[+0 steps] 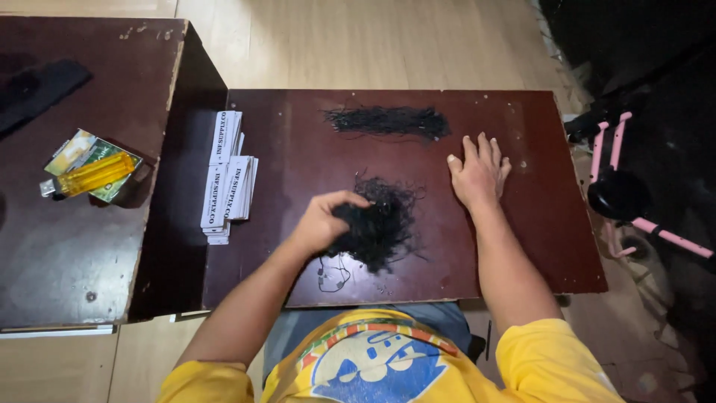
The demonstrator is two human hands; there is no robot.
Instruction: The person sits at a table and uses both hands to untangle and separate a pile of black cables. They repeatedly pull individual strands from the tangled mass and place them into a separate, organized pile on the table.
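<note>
On the dark red-brown board point(537, 239) in front of me lies a tangled heap of thin black strings point(384, 224). My left hand point(322, 222) is closed on the left side of that heap, pinching a clump of strings. My right hand point(479, 173) lies flat and palm down on the board, fingers spread, to the right of the heap and holding nothing. Farther back a second, straighter bundle of black strings point(389, 122) lies apart from both hands. A single loose string loop point(333, 277) sits near the board's front edge.
Stacks of white paper tags point(226, 175) lie at the board's left edge. A higher dark table point(67, 246) at left carries a yellow lighter point(93, 175) on small packets. A pink-framed scooter-like object point(623, 183) stands on the floor at right.
</note>
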